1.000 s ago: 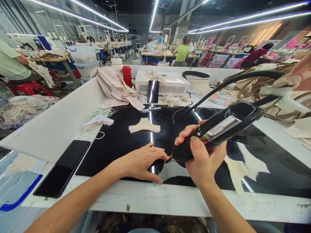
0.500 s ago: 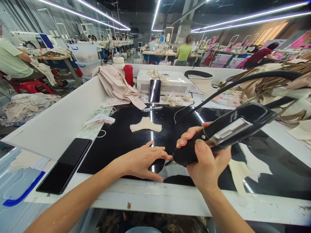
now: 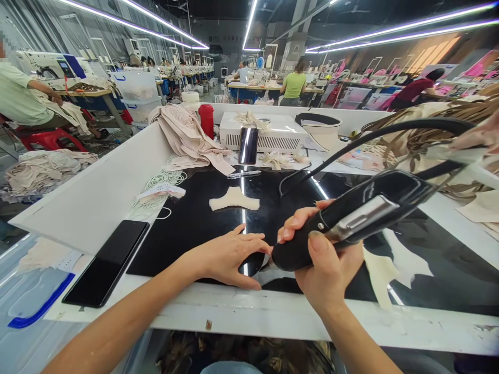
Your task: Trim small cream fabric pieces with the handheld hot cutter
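My right hand [image 3: 327, 265] is wrapped round a black corded handheld tool [image 3: 374, 205] with a long silver lever, its rounded end pointing left and down. What lies under that end is mostly hidden. Spread flat on the glossy black sheet [image 3: 175, 244], my left hand [image 3: 230, 259] has its fingertips beside the tool's end and grips nothing. Beyond it lies a small cream fabric piece [image 3: 234, 199] with a wavy top edge. To the right of my right hand, another cream fabric piece [image 3: 380, 275] rests on the sheet.
A black phone [image 3: 105, 265] lies at the left, near pale elastic cords [image 3: 152, 195]. A white vented box [image 3: 265, 130], an upright phone [image 3: 248, 145], a red bottle [image 3: 206, 120] and heaped beige fabric [image 3: 187, 130] stand behind. The tool's thick cable [image 3: 374, 137] arches over the right side.
The tool and my right hand have shifted slightly left, closer to my left fingertips. My left hand stays nearly in place.
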A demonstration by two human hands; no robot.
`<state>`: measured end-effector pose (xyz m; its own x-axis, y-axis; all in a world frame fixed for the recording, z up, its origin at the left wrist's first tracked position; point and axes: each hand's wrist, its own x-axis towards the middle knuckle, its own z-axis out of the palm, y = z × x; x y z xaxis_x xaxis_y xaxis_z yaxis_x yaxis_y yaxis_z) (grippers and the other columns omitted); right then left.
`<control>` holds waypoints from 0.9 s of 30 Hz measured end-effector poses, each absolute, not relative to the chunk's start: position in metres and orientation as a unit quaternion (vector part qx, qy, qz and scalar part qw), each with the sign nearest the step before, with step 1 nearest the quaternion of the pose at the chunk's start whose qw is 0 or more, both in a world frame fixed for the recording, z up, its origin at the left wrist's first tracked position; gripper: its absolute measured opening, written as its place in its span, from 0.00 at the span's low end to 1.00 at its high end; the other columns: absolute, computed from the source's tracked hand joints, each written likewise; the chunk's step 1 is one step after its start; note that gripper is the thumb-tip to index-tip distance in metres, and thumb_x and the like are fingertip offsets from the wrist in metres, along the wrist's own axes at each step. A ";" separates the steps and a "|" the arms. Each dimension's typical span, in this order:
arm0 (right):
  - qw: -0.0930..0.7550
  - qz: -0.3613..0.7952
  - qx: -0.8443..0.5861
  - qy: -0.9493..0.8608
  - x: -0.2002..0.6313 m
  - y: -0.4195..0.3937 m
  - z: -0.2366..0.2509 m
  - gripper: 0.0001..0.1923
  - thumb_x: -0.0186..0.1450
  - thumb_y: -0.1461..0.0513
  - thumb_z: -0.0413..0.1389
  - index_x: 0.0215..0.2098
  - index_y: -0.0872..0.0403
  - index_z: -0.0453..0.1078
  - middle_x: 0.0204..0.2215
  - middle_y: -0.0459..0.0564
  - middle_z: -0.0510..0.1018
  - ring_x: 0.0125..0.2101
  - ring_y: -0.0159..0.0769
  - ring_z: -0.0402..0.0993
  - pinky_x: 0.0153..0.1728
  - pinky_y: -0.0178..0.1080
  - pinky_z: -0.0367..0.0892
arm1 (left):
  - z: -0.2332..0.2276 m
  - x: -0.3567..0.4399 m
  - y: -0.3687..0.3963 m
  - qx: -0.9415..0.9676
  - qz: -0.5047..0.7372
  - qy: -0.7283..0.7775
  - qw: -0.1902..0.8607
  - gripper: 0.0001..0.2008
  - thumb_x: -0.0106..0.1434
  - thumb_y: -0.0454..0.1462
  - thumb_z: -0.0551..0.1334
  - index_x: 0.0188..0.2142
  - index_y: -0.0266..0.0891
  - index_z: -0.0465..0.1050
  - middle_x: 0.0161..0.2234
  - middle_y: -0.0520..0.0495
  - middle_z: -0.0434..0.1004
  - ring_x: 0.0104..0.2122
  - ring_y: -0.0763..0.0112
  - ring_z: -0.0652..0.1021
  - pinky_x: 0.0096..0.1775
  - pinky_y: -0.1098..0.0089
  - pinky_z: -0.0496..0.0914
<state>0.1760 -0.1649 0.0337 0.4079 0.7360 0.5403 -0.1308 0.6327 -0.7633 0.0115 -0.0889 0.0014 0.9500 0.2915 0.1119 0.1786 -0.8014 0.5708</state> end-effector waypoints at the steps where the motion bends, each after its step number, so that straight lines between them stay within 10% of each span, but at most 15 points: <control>1: 0.772 0.284 -0.322 -0.469 0.174 -0.166 0.034 0.19 0.63 0.56 0.65 0.49 0.46 0.66 0.32 0.42 0.74 0.26 0.33 0.73 0.30 0.43 0.76 | 0.001 0.012 -0.089 0.944 0.096 0.125 0.288 0.35 0.59 0.42 0.73 0.63 0.46 0.63 0.60 0.41 0.74 0.66 0.50 0.66 0.67 0.34 0.47; 12: 0.760 0.308 -0.319 -0.476 0.169 -0.168 0.032 0.18 0.64 0.57 0.64 0.50 0.47 0.65 0.32 0.42 0.74 0.27 0.33 0.74 0.30 0.42 0.75 | -0.005 0.012 -0.087 0.942 0.092 0.124 0.297 0.39 0.59 0.48 0.73 0.65 0.46 0.60 0.65 0.38 0.67 0.67 0.48 0.65 0.69 0.37 0.42; 22: 0.802 0.215 -0.327 -0.452 0.200 -0.157 0.050 0.16 0.62 0.61 0.66 0.46 0.49 0.70 0.30 0.42 0.77 0.24 0.32 0.73 0.26 0.38 0.73 | 0.003 -0.005 -0.075 0.959 0.096 0.132 0.230 0.05 0.70 0.41 0.64 0.43 0.45 0.75 0.69 0.47 0.61 0.71 0.50 0.57 0.68 0.38 0.44; 27: 0.799 0.192 -0.341 -0.457 0.215 -0.156 0.047 0.15 0.62 0.63 0.65 0.46 0.49 0.71 0.29 0.41 0.77 0.24 0.33 0.73 0.25 0.39 0.73 | -0.001 -0.012 -0.064 0.968 0.121 0.153 0.157 0.06 0.72 0.37 0.61 0.40 0.45 0.77 0.66 0.49 0.66 0.70 0.50 0.59 0.68 0.38 0.48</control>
<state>0.2146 -0.1564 0.0472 0.5078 0.6189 0.5992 0.0041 0.6939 -0.7201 -0.0117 -0.0637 -0.0012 0.9238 0.3340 0.1870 0.2579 -0.9040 0.3410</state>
